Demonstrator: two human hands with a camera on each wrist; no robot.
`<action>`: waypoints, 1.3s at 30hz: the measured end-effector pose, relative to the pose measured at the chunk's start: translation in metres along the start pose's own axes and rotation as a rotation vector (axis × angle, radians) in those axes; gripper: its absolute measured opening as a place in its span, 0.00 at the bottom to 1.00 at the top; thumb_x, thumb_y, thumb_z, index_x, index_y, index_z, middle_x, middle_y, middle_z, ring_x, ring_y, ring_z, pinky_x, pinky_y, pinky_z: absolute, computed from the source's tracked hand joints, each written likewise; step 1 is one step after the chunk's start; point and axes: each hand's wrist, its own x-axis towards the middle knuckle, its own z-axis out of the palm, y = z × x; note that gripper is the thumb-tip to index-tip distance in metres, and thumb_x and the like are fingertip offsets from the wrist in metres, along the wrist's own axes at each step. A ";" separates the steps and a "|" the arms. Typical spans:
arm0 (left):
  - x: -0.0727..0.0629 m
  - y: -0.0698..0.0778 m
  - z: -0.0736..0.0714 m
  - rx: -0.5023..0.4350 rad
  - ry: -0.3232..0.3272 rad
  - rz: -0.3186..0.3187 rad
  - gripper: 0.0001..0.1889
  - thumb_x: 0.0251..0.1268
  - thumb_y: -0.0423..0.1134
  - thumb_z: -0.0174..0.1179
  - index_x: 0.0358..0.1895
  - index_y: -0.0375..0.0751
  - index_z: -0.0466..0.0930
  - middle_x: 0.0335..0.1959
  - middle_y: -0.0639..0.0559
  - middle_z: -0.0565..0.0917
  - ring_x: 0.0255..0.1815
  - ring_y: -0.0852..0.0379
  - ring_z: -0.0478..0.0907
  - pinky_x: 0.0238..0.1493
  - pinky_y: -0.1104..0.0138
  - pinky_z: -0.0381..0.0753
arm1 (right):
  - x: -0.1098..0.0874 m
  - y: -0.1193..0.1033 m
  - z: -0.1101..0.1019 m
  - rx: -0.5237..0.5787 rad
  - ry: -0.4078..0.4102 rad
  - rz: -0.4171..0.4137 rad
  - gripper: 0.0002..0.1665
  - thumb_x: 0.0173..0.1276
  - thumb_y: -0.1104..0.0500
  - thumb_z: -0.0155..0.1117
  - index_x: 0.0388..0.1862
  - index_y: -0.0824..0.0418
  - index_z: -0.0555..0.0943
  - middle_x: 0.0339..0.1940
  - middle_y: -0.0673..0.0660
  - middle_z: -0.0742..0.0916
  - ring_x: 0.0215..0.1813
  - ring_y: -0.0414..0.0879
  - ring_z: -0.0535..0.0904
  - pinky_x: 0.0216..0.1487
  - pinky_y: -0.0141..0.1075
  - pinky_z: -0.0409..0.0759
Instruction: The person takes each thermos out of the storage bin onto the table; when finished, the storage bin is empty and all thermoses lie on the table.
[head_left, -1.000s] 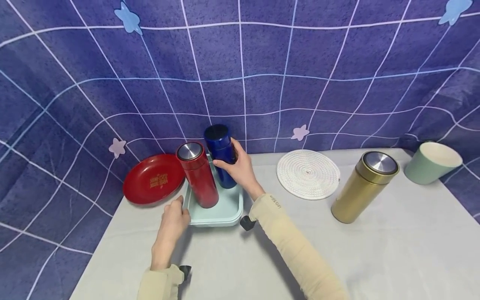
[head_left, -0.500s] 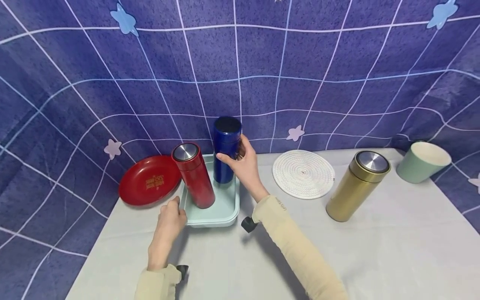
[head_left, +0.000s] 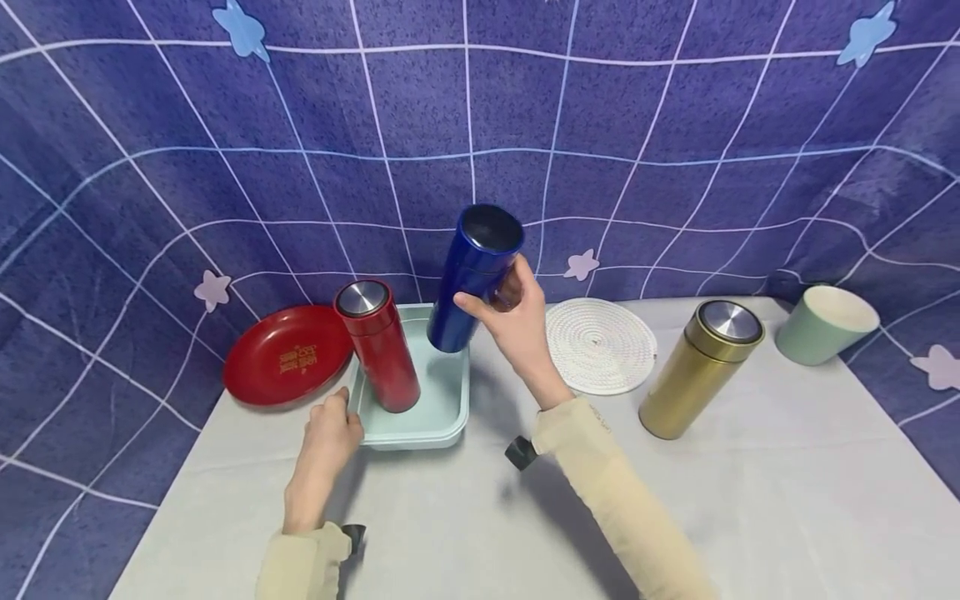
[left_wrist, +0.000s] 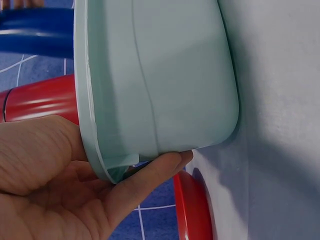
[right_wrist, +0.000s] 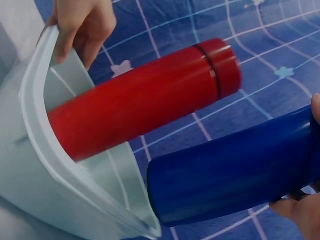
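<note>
We see the right hand [head_left: 519, 321] gripping the blue bottle [head_left: 467, 287], thumb and fingers curled round its body below the dark top; the bottle leans, top to the right, with its base over the far right part of the pale green tub [head_left: 441, 392]; we cannot tell whether base and rim touch; the left hand [head_left: 328, 437] pinches the tub's left rim near the front corner, and in the left wrist view we find one finger reaching beneath that rim; inside the tub stands the red bottle [head_left: 384, 354], left of the blue one; left of the tub we see the red plate [head_left: 258, 358] with gold markings on the bench [head_left: 480, 525]; to the right come the white round mat [head_left: 597, 346], then the gold bottle [head_left: 692, 379], upright, and the green cup [head_left: 813, 331] near the far right corner; behind everything we see a purple-blue curtain [head_left: 585, 100] with pale grid lines and stars.
</note>
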 end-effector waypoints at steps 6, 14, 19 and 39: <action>0.000 0.000 -0.001 0.001 -0.002 0.010 0.27 0.61 0.23 0.48 0.64 0.12 0.61 0.59 0.17 0.69 0.55 0.25 0.73 0.51 0.39 0.75 | -0.010 -0.022 -0.026 -0.019 0.013 0.013 0.37 0.51 0.70 0.75 0.62 0.63 0.73 0.49 0.62 0.86 0.47 0.45 0.83 0.47 0.36 0.81; 0.000 0.000 -0.002 -0.016 -0.010 0.012 0.27 0.61 0.23 0.47 0.64 0.11 0.59 0.59 0.17 0.68 0.54 0.26 0.75 0.50 0.39 0.76 | -0.034 -0.040 -0.066 -0.078 0.026 0.130 0.40 0.51 0.70 0.75 0.64 0.58 0.73 0.54 0.60 0.85 0.51 0.49 0.84 0.51 0.40 0.82; 0.000 0.000 -0.002 -0.025 -0.015 0.014 0.27 0.62 0.22 0.46 0.64 0.10 0.58 0.59 0.16 0.67 0.46 0.32 0.78 0.40 0.47 0.80 | -0.050 -0.040 -0.090 -0.143 0.024 0.172 0.42 0.51 0.71 0.75 0.66 0.57 0.72 0.54 0.60 0.85 0.52 0.46 0.83 0.53 0.36 0.81; 0.002 -0.001 0.001 -0.026 -0.041 -0.025 0.28 0.63 0.23 0.45 0.66 0.12 0.56 0.62 0.17 0.64 0.59 0.26 0.70 0.52 0.40 0.75 | -0.092 -0.024 -0.137 -0.379 0.134 0.267 0.40 0.48 0.68 0.78 0.63 0.62 0.74 0.53 0.60 0.85 0.52 0.37 0.81 0.52 0.27 0.79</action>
